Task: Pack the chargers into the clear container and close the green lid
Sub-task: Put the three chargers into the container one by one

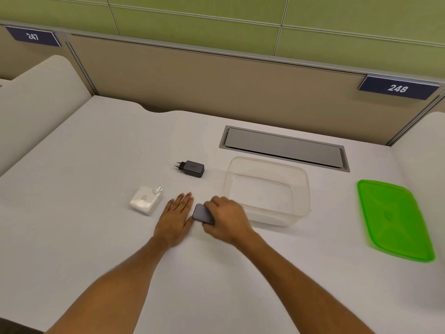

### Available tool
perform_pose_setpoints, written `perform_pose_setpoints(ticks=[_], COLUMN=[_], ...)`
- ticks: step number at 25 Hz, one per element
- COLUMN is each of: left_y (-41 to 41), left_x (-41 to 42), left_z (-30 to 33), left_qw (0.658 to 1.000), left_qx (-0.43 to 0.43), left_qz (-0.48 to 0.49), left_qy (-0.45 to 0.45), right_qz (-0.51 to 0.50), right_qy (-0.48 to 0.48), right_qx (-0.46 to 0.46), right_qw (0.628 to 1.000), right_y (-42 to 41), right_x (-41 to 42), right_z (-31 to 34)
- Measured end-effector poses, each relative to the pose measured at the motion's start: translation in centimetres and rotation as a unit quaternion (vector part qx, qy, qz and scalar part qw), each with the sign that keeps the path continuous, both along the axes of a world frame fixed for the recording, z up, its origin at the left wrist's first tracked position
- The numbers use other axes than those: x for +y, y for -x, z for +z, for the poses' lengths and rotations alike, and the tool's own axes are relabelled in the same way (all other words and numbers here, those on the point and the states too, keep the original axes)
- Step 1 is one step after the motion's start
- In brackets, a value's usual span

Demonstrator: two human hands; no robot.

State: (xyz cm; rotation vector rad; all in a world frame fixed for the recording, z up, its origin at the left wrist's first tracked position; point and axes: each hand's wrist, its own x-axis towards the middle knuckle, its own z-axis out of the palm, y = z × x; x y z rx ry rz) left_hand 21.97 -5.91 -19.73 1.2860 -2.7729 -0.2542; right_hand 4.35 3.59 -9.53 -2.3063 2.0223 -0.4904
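Observation:
On the white desk stands an empty clear container (267,189), open on top. The green lid (395,219) lies flat to its right. My right hand (226,216) is closed around a dark grey charger (202,214), low over the desk just left of the container. My left hand (177,213) lies flat beside it, fingers spread, holding nothing. A white charger (144,200) with its plug prongs up sits left of my left hand. A black charger (192,168) lies farther back, prongs pointing left.
A grey cable hatch (284,147) is set into the desk (84,177) behind the container. Beige partition panels with number signs 247 (32,36) and 248 (397,88) close off the back. Curved side dividers rise at the left and right.

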Motion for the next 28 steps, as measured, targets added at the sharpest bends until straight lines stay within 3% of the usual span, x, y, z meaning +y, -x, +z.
perform_pose_setpoints(ticks=[7,14,19,28], left_y=[0.1,0.0,0.1,0.1], left_x=[0.0,0.1,0.1,0.1], left_z=[-0.1,-0.1,0.1,0.1], left_qw=[1.0,1.0,1.0,1.0], left_qx=[-0.003,-0.004,-0.004,-0.009], left_qz=[0.008,0.013,0.013,0.011], left_qy=[0.007,0.004,0.007,-0.003], right_qz=[-0.185,-0.32,-0.355,-0.36], right_qy=[-0.007,-0.211,-0.278,-0.298], right_qx=[-0.041,0.0,-0.009,0.008], right_qw=[0.982,0.924,0.893,0.884], right_y=[7.3,12.9,14.0,14.6], right_x=[-2.6,-2.1,-2.0,-1.8], right_z=[5.4,4.4,2.2,1.2])
